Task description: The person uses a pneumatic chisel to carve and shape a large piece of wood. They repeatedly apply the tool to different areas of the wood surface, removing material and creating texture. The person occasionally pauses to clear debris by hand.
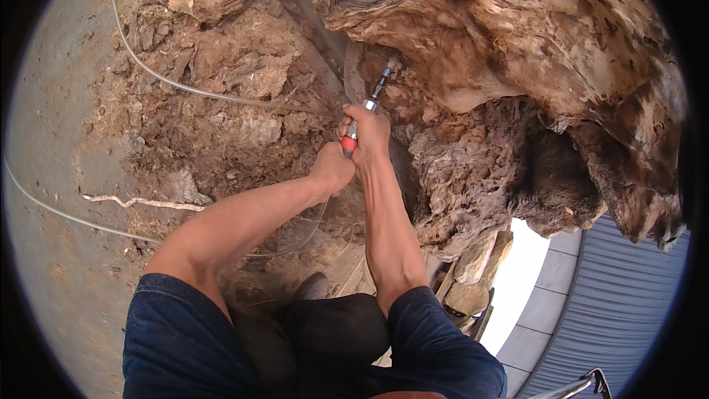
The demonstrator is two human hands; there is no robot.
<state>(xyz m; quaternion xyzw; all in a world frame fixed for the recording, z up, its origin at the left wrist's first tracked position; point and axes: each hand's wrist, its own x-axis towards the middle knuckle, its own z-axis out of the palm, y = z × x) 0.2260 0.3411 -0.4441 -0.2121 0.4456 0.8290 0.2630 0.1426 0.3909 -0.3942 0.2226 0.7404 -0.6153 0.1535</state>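
Observation:
A slim air die grinder (352, 132), silver with a red band, is gripped in both of my hands. My right hand (372, 128) wraps its silver body nearer the tip. Behind it, my left hand (333, 168) closes around the rear end below the red band. The dark shank ends in a rough bit (393, 61), which meets or nearly meets the brown underside of a huge gnarled tree root (471, 61); exact contact is hard to tell. From below my left hand a thin clear hose (317, 227) runs down toward the ground.
Shredded wood and bark debris (238, 66) heaps up on the left over a grey floor (55, 94). Across it curves a clear hose (166, 82). A crooked stick (144, 201) lies by my left forearm. Wood chunks (471, 282) sit at lower right, near a corrugated metal panel (620, 299).

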